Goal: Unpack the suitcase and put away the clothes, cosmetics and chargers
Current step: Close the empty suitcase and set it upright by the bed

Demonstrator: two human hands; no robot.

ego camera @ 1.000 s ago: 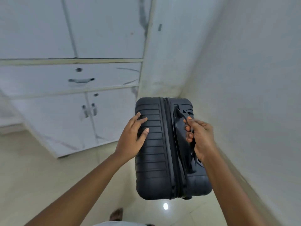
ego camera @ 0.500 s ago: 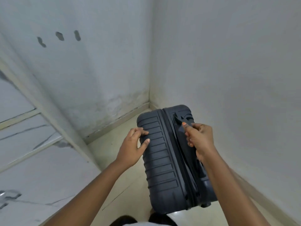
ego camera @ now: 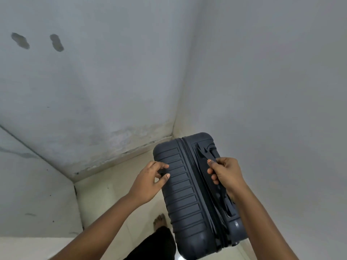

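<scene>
a dark grey hard-shell suitcase (ego camera: 189,196) stands upright on the pale tiled floor (ego camera: 105,199), close to the corner where two whitish walls meet, its far end nearest that corner. the ribbed top face looks up at the camera, and the zip line runs along its length between the two shell halves; the case is zipped shut.

the person's left hand (ego camera: 148,182) rests on the left edge of the ribbed shell, fingers curled over that edge and thumb lying on the top face, so its grip is closed round the rim of the suitcase. the right hand (ego camera: 227,175) is wrapped round the black carry handle (ego camera: 206,156) on the right half of the case; its grip is closed on that handle, with the fingertips tucked under the strap. both forearms reach in from the bottom edge of the view.

a bare foot (ego camera: 159,220) stands on the floor just beside the near left side of the suitcase, with a black trouser leg (ego camera: 157,244) below it in the view. the left wall (ego camera: 93,81) carries two dark smudges high up, and its base along the floor is scuffed and stained. a pale cabinet side (ego camera: 33,184) fills the lower left.
</scene>
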